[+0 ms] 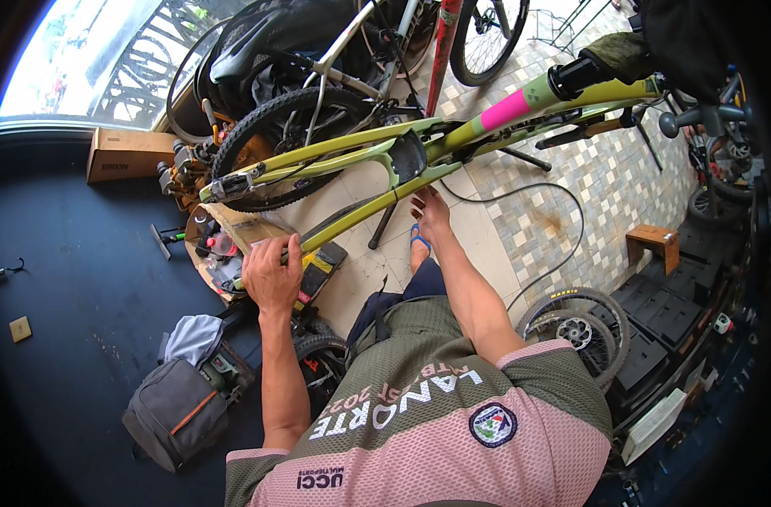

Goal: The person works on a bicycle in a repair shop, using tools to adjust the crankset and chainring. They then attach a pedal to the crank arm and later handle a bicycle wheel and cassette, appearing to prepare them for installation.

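Note:
A yellow-green bicycle frame with a pink band on one tube lies diagonally across my view, raised above the floor on a dark stand. My left hand is closed round the low left end of its nearer tube. Just under the middle of that tube is my right hand, its bent fingers apart at the underside; their tips are partly hidden, and I cannot tell whether they touch it. A black padded part covers the upper right end of the frame.
Other bicycles stand behind the frame. A cardboard box and an open carton are at left, a grey backpack lower left. A cable crosses the tiled floor toward a wooden stool and loose wheels.

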Tool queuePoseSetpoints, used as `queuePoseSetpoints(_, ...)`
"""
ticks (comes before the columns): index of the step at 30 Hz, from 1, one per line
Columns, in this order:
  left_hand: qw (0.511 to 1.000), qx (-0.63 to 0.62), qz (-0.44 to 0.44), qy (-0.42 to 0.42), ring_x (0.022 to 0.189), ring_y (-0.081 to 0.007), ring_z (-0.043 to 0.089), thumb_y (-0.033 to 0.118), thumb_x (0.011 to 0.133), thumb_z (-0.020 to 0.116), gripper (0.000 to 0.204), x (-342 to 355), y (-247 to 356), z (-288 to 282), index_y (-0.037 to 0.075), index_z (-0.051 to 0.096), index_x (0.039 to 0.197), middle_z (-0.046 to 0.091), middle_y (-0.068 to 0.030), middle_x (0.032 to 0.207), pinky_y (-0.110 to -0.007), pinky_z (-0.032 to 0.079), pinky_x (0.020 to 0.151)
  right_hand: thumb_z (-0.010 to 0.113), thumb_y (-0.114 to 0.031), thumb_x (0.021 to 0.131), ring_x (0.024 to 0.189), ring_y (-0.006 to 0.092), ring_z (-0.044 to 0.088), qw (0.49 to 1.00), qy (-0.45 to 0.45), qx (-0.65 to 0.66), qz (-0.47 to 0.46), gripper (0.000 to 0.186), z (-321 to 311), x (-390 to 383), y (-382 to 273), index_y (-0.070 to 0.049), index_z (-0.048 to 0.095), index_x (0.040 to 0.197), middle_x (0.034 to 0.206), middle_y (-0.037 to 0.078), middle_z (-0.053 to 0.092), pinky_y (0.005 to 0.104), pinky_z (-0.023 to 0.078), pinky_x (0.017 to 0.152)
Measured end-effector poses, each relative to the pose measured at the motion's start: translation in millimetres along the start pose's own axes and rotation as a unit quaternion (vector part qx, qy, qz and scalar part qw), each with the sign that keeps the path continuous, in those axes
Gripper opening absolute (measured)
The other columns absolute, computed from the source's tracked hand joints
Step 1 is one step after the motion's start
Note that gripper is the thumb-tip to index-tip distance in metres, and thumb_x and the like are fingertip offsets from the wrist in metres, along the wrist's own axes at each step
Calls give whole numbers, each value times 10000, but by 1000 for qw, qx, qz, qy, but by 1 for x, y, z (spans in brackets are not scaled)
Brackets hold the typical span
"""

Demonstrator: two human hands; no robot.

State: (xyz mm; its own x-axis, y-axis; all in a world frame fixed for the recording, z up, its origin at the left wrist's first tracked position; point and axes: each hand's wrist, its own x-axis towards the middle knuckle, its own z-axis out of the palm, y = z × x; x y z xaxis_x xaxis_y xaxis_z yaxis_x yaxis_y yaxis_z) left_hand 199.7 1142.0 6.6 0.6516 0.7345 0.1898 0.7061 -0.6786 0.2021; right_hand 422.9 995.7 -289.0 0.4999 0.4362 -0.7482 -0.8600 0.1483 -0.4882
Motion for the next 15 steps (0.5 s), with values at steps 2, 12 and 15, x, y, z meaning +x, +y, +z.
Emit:
queuePoseSetpoints(2,1000,4,1,0,846,-299,688,276,981,691,207,0,0,1,85,732,910,730,-76,879,-421,506,841,754,-351,972,948,119,605,1000,1,6,3,429,2,-1,1,-160,621,1332,1107,-59,713,324,465,773)
queuePoseSetpoints(12,1000,17,10,13,823,-286,681,269,972,696,199,1,-1,4,95,729,881,723,-61,860,-407,496,776,750,-299,945,909,102,592,1000,17,9,8,279,-5,-4,-1,-168,717,1189,1019,-61,707,307,458,753)
queuePoseSetpoints(15,999,8,28,41,773,-279,658,257,954,710,188,2,-2,6,109,715,839,700,-46,813,-411,481,725,770,-308,929,902,96,587,1000,25,3,10,277,-3,-1,1,-171,729,1166,978,-70,681,299,454,746)
